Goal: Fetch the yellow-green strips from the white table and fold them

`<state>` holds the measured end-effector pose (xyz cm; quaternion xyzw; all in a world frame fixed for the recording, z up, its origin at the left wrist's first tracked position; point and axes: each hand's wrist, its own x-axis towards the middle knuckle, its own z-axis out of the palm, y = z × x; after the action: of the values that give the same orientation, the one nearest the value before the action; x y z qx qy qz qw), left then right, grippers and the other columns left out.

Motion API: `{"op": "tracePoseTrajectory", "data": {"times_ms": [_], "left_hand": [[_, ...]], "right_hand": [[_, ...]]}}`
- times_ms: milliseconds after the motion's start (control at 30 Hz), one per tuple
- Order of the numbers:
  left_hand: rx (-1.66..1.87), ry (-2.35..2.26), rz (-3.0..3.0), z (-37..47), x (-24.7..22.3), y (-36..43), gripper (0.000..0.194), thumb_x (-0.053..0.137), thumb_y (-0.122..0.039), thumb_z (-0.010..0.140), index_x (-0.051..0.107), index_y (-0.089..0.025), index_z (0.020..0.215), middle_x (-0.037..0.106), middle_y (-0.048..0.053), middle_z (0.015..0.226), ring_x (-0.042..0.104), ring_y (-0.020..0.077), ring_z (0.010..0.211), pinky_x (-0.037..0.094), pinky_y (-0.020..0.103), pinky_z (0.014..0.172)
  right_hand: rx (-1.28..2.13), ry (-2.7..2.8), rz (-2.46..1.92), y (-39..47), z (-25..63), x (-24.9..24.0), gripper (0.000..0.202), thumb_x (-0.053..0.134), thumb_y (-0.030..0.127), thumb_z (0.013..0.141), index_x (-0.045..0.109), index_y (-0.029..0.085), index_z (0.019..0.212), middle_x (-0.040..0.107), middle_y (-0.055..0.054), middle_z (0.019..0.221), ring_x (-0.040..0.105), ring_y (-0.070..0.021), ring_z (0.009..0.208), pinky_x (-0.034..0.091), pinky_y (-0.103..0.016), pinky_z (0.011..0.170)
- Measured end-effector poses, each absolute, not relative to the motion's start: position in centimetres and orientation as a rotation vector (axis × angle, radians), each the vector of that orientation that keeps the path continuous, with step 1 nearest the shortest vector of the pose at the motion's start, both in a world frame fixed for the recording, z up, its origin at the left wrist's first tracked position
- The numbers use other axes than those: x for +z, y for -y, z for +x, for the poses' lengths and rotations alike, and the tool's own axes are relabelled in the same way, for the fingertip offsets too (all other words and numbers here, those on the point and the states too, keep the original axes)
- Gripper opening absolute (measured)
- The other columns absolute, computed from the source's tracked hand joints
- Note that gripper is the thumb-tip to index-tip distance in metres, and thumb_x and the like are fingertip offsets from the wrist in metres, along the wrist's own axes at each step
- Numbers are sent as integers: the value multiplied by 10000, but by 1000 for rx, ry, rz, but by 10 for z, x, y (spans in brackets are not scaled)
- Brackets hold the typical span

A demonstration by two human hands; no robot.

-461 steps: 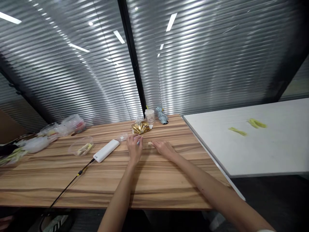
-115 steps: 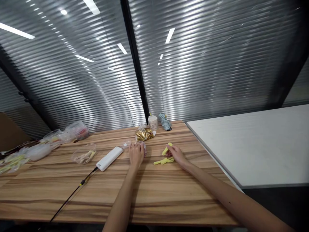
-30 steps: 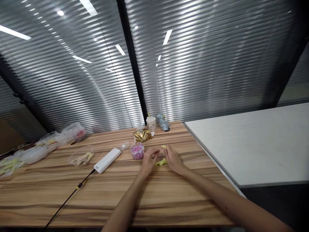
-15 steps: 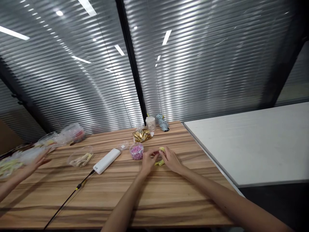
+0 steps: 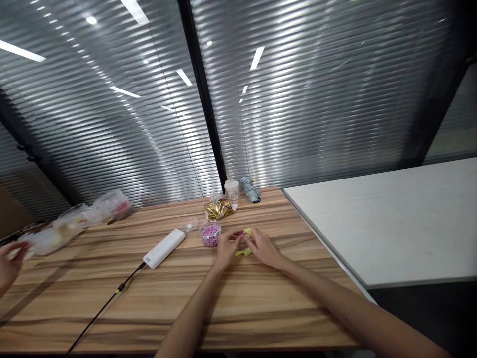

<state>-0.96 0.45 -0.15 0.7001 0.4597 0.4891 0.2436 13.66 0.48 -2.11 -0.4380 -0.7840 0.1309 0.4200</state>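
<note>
Tub of clips [image 5: 210,233] left of hands, power bank [image 5: 164,247] farther left, on wooden table [image 5: 149,298].

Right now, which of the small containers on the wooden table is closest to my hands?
The clear tub of pink bits, just beside your left hand. The white cup stands farther back by the blinds, past the gold packet.
</note>
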Motion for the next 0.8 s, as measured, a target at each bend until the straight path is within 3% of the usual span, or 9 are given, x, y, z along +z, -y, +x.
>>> {"op": "tracePoseTrajectory", "data": {"times_ms": [233,800], "left_hand": [[1336,-1220,1843,-10,-3,-6,247,584,-317,723,659,-141,879,676,98,878,628,189,782,503,316,703],[1321,-1151,1746,-8,-2,-6,271,612,-317,691,665,-115,864,674,108,874,622,191,777,491,295,702]], "right_hand": [[339,1930,-1104,-7,137,-22,107,355,264,840,432,190,832,569,-42,766,528,-174,698,358,-258,603],[381,1935,-1106,-8,138,-20,127,367,181,812,492,176,834,597,-49,775,544,-173,722,370,-254,635]]}}
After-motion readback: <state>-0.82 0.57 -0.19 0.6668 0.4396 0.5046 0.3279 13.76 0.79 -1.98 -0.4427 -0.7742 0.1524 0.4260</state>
